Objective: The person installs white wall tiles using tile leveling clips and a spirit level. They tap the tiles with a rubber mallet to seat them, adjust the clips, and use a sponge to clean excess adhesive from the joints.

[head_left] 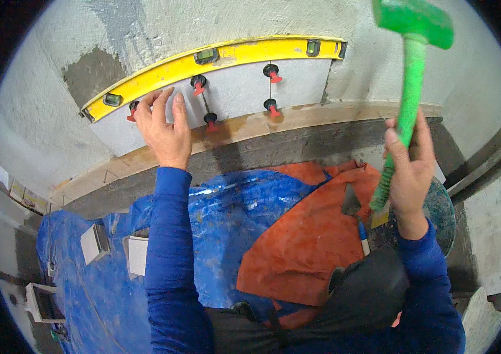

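My right hand (412, 177) grips the handle of a green mallet (412, 88), raised with its head up at the right. My left hand (165, 133), fingers apart and slightly bent, is at the row of light grey wall tiles (235, 85). Its fingertips come close to the lower edge of a yellow spirit level (250, 52); whether they touch it I cannot tell. The level lies along the top of the tiles. Several red-and-black tile levelling clips (198, 84) sit on the joints, one (133, 111) partly hidden by my left fingers.
A wooden batten (315, 120) runs beneath the tiles. Blue tarp (221, 236) and orange tarp (297, 236) cover the floor, with a trowel (363, 233) on the orange one. A bucket (444, 215) stands right; loose tiles (93, 245) and a pale frame (39, 302) lie left.
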A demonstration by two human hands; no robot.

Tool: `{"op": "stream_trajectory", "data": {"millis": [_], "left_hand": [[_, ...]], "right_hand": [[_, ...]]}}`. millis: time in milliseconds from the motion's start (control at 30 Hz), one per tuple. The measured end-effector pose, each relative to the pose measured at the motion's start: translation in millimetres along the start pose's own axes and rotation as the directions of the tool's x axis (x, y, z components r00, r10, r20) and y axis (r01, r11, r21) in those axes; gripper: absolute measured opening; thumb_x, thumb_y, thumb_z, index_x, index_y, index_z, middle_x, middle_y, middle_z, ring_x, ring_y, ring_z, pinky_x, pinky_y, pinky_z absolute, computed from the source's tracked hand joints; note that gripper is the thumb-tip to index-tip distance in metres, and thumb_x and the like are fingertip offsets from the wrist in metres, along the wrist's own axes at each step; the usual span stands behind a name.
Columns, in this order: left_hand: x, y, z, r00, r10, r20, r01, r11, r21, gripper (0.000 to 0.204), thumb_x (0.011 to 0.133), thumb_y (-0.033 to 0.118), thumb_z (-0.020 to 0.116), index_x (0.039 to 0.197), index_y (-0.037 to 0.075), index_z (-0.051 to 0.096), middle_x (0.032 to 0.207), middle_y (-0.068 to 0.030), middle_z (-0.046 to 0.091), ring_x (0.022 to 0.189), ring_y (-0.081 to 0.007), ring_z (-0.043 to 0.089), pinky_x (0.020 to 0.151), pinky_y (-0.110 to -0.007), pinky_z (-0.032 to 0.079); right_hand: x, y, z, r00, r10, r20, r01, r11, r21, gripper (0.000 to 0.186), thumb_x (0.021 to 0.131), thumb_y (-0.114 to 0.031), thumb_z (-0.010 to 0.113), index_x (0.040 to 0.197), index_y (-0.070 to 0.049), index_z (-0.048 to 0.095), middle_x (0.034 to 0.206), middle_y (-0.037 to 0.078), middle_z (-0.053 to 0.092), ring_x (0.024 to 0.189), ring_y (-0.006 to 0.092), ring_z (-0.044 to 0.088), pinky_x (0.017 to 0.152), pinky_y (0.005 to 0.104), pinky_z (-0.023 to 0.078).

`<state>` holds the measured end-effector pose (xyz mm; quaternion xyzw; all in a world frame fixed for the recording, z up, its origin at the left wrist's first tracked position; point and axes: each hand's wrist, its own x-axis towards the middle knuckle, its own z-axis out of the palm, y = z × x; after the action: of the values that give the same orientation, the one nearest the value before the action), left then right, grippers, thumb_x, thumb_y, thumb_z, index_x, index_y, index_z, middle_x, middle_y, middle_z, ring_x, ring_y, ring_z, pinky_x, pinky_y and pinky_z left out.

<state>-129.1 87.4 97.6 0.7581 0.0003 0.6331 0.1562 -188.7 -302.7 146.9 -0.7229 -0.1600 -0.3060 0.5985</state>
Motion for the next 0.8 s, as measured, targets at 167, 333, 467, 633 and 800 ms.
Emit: {"op": "stream_trajectory", "data": {"millis": [167, 333, 467, 633, 800], "left_hand": [[-4, -3, -5, 0.998, -0.016, 0.059, 0.017, 1.0, -0.018, 0.028, 0.09, 0.022, 0.073, 0.112, 0.006, 0.073, 0.112, -0.0157, 0.06, 0.109, -0.0325, 0.055, 0.096, -0.044, 0.043], [-8, -11, -2, 0.995, -0.038, 0.094, 0.04, 0.999, -0.022, 0.031, 0.089, 0.021, 0.072, 0.116, 0.005, 0.07, 0.113, -0.0183, 0.059, 0.111, -0.0348, 0.055, 0.098, -0.044, 0.043], [-8, -12, 3, 0.984, -0.155, 0.088, 0.164, 0.981, -0.102, 0.032, 0.089, 0.018, 0.07, 0.117, 0.004, 0.067, 0.112, -0.0188, 0.059, 0.11, -0.035, 0.056, 0.098, -0.043, 0.044], [-2, -18, -3, 0.916, -0.375, -0.142, 0.333, 0.908, -0.253, 0.025, 0.09, 0.014, 0.065, 0.111, 0.0, 0.062, 0.105, -0.0168, 0.058, 0.098, -0.0317, 0.058, 0.091, -0.042, 0.046], [20, -72, -21, 0.539, -0.795, -0.277, 0.57, 0.587, -0.576, 0.024, 0.093, 0.013, 0.061, 0.11, -0.003, 0.057, 0.105, -0.0149, 0.059, 0.096, -0.0265, 0.057, 0.086, -0.042, 0.047]], "right_hand": [[-18, 22, 11, 0.994, 0.021, 0.107, -0.022, 1.0, 0.006, 0.06, 0.095, -0.003, 0.065, 0.15, 0.001, 0.042, 0.117, 0.007, 0.065, 0.107, 0.0123, 0.06, 0.093, 0.0263, 0.048], [-33, 37, 15, 0.982, 0.082, 0.171, -0.077, 0.996, -0.037, 0.062, 0.093, -0.003, 0.066, 0.15, 0.0, 0.042, 0.118, 0.007, 0.065, 0.107, 0.0131, 0.06, 0.094, 0.029, 0.049], [-40, 44, 19, 0.955, 0.178, 0.237, -0.189, 0.982, 0.025, 0.062, 0.093, -0.003, 0.067, 0.15, 0.0, 0.043, 0.122, 0.007, 0.064, 0.108, 0.0138, 0.061, 0.095, 0.0298, 0.049], [-46, 45, 20, 0.942, 0.128, 0.312, -0.125, 0.992, -0.028, 0.058, 0.093, -0.003, 0.066, 0.147, 0.0, 0.046, 0.125, 0.009, 0.063, 0.112, 0.0157, 0.061, 0.099, 0.0307, 0.047], [-49, 46, 18, 0.936, 0.044, 0.349, 0.003, 0.991, -0.133, 0.057, 0.093, -0.005, 0.068, 0.146, 0.0, 0.047, 0.127, 0.01, 0.062, 0.113, 0.0166, 0.061, 0.1, 0.0315, 0.047]]}}
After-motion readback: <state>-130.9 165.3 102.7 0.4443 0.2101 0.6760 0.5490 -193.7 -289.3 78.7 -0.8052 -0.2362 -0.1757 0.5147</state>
